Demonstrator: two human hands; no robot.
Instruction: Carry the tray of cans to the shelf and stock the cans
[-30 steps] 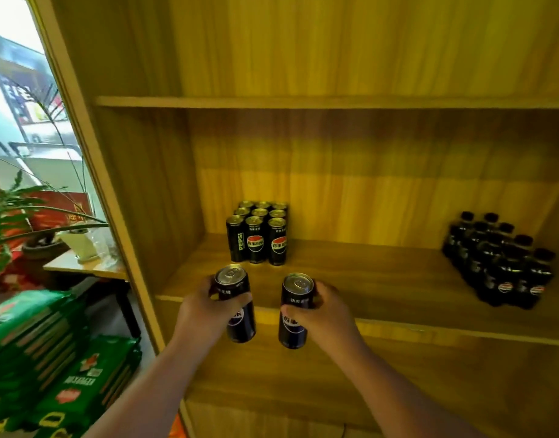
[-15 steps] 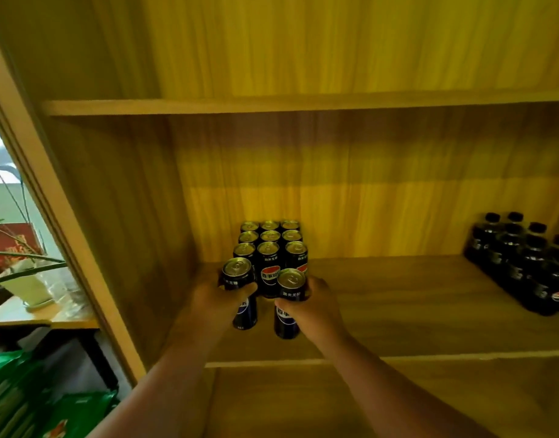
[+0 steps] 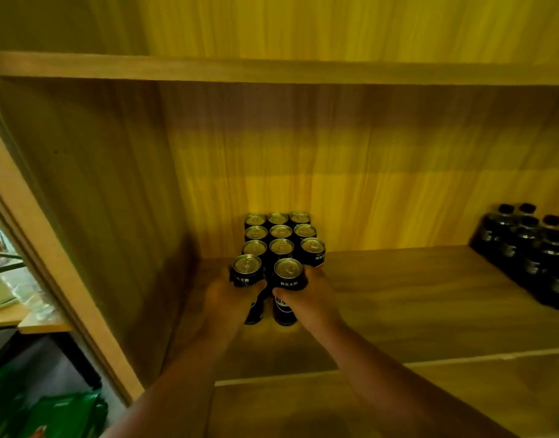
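Each of my hands holds a dark cola can with a silver top over the wooden shelf. My left hand grips the left can; my right hand grips the right can. Both cans stand upright, side by side, directly in front of a block of several stocked cans at the back of the shelf. Whether the held cans rest on the board I cannot tell. No tray is in view.
Dark bottles stand grouped at the shelf's right end. The cabinet's side wall is close on the left, and a shelf board runs above. Green packs lie on the floor outside, lower left.
Both hands have carried their cans forward and into the shelf, from in front of its edge to right against the front row of stocked cans. The view has moved closer.
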